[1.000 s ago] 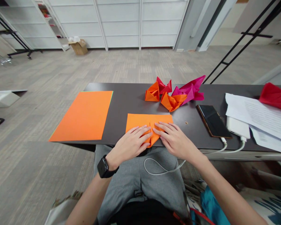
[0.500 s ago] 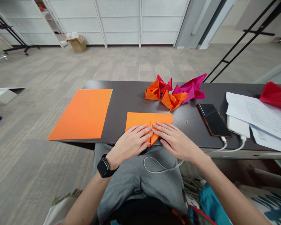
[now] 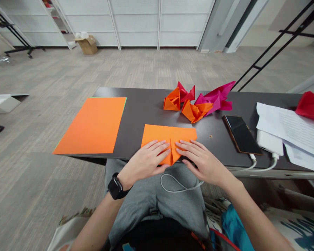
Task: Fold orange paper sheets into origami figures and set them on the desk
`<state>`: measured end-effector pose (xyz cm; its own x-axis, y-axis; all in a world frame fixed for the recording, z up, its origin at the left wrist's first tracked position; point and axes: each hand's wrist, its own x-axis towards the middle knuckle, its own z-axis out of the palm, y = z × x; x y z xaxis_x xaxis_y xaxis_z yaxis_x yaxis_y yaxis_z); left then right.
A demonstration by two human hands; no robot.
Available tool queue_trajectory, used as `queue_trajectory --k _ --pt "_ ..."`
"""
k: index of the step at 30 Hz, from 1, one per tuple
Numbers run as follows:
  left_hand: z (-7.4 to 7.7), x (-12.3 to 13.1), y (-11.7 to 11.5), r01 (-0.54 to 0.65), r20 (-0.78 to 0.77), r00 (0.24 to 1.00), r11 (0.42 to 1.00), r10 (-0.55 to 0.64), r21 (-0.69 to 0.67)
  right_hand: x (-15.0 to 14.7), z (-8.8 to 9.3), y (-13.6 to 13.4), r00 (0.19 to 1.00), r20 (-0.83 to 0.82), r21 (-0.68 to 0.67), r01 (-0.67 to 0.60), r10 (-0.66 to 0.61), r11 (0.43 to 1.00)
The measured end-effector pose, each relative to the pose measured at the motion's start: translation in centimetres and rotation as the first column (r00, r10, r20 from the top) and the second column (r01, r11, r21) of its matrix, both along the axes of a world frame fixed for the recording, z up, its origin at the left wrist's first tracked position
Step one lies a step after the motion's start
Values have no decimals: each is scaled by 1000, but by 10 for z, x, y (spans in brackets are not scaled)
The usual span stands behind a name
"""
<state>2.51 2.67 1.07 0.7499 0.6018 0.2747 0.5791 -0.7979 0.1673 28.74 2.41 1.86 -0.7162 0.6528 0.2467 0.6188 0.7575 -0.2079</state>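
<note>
A folded orange paper [image 3: 170,131] lies at the table's front edge, with a vertical crease or slit near its middle and its lower part reaching over the edge. My left hand [image 3: 149,158] rests flat on its left half, fingers extended. On the right half lies my right hand [image 3: 199,158], its fingers spread too. Between the fingertips a strip of the paper shows. Beyond it stand folded paper pieces: an orange one [image 3: 172,100], another orange one [image 3: 195,111], a red one [image 3: 187,93] and a magenta one [image 3: 218,98].
A stack of orange sheets [image 3: 94,125] lies at the left of the dark table [image 3: 136,104]. To the right are a phone [image 3: 241,134], a white power bank [image 3: 269,142] with cables, printed papers [image 3: 290,122] and a red folded piece [image 3: 311,107]. A white cable loop hangs over my lap.
My hands have moved slightly apart, the right one to the right, showing more of the paper's middle. The view has shifted a little.
</note>
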Motion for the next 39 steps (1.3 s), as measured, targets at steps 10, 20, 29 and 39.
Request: queue_trajectory --k 10,20,29,39 --pt "-2 -4 1 97 29 994 989 -101 114 -2 1 3 1000 7 -6 25 -25 1000" --pt "-9 -5 -6 115 29 992 985 -120 129 -2 1 22 1000 2 12 12 -12 1000" --pt "-10 -5 -8 90 48 994 994 -93 67 -9 3 15 995 97 61 11 -17 998" --pt "-10 -4 -9 79 49 995 994 -83 77 -11 3 12 994 108 40 8 -12 999"
